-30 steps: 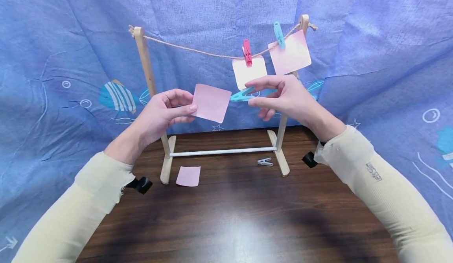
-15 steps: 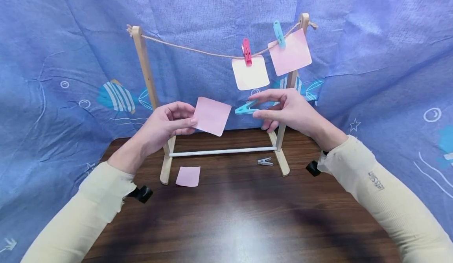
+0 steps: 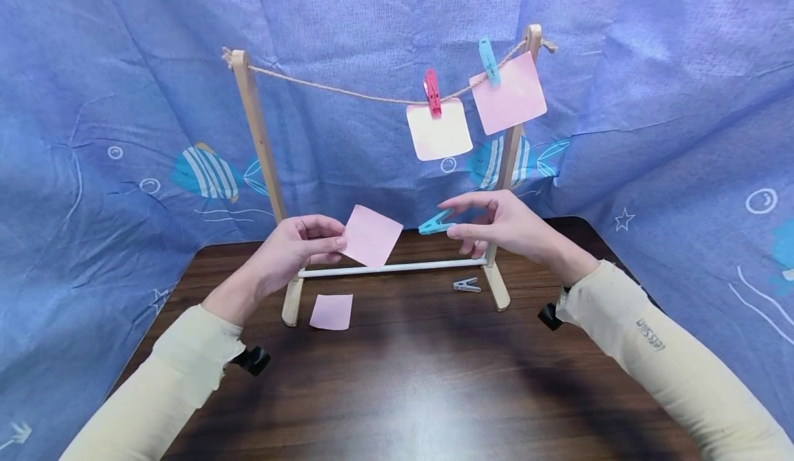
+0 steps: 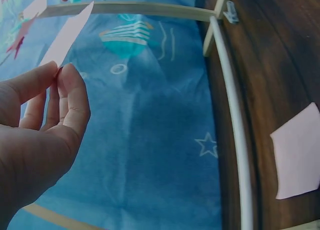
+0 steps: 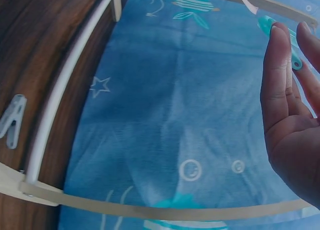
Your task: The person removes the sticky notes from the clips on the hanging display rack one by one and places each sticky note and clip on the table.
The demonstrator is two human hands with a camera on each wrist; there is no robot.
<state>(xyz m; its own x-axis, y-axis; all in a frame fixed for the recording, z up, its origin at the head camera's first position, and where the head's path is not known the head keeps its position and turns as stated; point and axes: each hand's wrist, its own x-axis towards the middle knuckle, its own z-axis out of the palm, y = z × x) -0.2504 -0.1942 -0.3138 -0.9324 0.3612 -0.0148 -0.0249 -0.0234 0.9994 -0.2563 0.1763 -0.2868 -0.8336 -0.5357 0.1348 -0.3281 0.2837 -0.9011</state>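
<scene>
My left hand (image 3: 300, 246) pinches a pink square of paper (image 3: 372, 236) by its left edge, between thumb and fingers. To its right, my right hand (image 3: 505, 223) holds a light-blue clothespin (image 3: 436, 222) by its handle ends, with the tip pointing left toward the paper and apart from it. In the left wrist view the held paper (image 4: 67, 35) appears nearly edge-on. A red clothespin (image 3: 432, 94) fastens a whitish paper square (image 3: 439, 130) to the rope (image 3: 335, 89); another blue clothespin (image 3: 489, 61) fastens a pink paper square (image 3: 510, 94) further right.
The rope hangs between two wooden posts (image 3: 257, 130) joined low down by a white rod (image 3: 397, 267). On the dark wooden table (image 3: 397, 378) lie a pink paper square (image 3: 331, 311) and a grey clothespin (image 3: 466, 284). A blue patterned cloth (image 3: 347, 27) hangs behind.
Both hands have moved down from just below the hanging papers, carrying the pink paper and the blue clothespin. The gap between paper and clothespin has widened. The hung papers stay put.
</scene>
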